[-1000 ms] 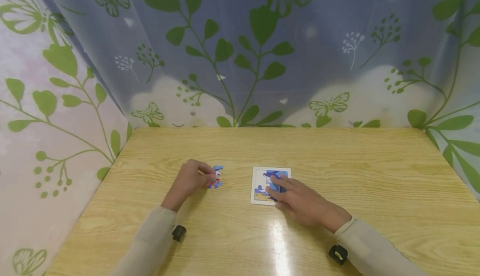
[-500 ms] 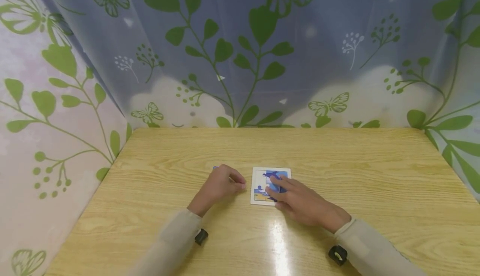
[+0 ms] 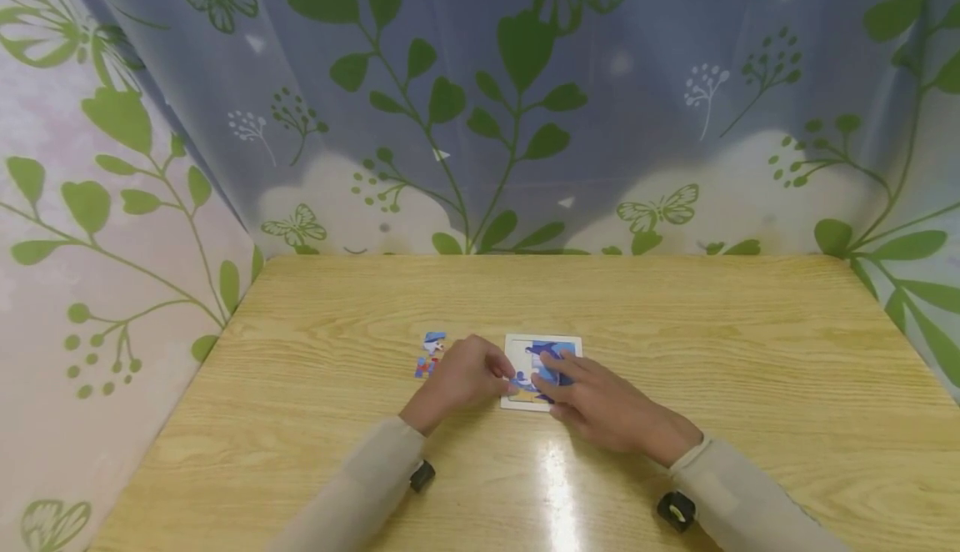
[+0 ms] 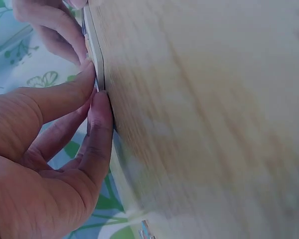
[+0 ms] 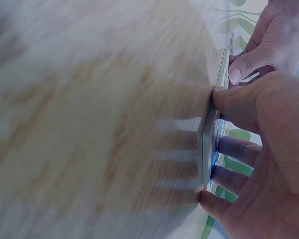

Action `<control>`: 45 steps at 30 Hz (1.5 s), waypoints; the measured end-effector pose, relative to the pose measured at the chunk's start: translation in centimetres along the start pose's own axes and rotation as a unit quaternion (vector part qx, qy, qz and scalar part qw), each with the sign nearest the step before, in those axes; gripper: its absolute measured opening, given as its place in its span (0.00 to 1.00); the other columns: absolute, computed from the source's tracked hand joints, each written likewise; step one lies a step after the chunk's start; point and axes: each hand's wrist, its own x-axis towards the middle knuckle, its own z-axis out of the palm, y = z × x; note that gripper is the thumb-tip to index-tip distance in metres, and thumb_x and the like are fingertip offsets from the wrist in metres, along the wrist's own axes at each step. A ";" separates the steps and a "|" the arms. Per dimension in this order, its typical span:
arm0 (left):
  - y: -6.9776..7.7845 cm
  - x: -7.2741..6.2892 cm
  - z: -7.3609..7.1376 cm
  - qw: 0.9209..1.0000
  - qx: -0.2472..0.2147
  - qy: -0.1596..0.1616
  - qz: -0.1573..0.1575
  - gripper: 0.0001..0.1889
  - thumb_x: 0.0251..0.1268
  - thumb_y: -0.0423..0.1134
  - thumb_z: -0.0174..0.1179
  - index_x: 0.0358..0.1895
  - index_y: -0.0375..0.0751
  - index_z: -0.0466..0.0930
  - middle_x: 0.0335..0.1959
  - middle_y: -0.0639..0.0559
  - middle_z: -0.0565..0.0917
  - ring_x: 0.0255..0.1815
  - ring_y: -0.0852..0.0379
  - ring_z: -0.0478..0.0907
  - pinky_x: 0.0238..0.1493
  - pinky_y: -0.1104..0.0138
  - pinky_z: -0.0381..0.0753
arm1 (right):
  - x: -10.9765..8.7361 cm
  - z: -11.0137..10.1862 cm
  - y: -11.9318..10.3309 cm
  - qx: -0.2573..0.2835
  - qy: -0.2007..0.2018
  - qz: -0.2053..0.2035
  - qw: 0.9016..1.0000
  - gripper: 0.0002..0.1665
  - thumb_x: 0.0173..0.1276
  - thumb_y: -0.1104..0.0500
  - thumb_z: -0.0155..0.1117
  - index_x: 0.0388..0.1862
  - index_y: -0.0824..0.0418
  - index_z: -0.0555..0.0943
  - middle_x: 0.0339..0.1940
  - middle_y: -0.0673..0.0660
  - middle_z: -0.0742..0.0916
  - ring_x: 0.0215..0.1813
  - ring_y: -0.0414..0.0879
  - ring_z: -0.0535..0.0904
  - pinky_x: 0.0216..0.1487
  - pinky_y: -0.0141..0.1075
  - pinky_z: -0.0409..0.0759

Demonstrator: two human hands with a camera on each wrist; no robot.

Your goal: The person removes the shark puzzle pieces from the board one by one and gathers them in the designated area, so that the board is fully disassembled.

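Note:
A white-framed picture puzzle (image 3: 543, 338) with a blue sea scene lies on the table in the head view. My left hand (image 3: 463, 375) is at its left edge, thumb and forefinger pinched on a small puzzle piece that the fingers hide almost wholly. In the left wrist view those fingertips (image 4: 103, 103) meet right at the frame's edge. Spread fingers of my right hand (image 3: 603, 406) rest on the picture's right side. The right wrist view has its thumb (image 5: 234, 99) and little finger at the frame's edge. Left of the puzzle lie loose puzzle pieces (image 3: 434, 342), partly behind my left hand.
The wood-grain table (image 3: 712, 327) extends on both sides and behind the puzzle. A curtain with leaves and butterflies (image 3: 480, 160) hangs at the table's back edge, and a printed cloth (image 3: 112, 243) covers the left side. Dark wrist devices (image 3: 677, 510) sit at both sleeves.
My left hand has moved right, from the loose pieces to the puzzle's left edge, uncovering the pieces that stayed behind. The right hand and the puzzle have kept their place.

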 end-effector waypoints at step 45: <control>-1.0 -1.5 -1.4 0.998 -0.043 0.041 0.026 0.03 0.66 0.34 0.68 0.33 0.43 0.88 0.30 0.58 0.86 0.33 0.62 0.81 0.40 0.65 0.83 | -0.2 -0.3 -0.2 0.005 0.005 0.001 1.000 0.27 0.78 0.59 0.58 0.72 0.66 0.72 0.75 0.73 0.67 0.75 0.72 0.60 0.73 0.62 0.59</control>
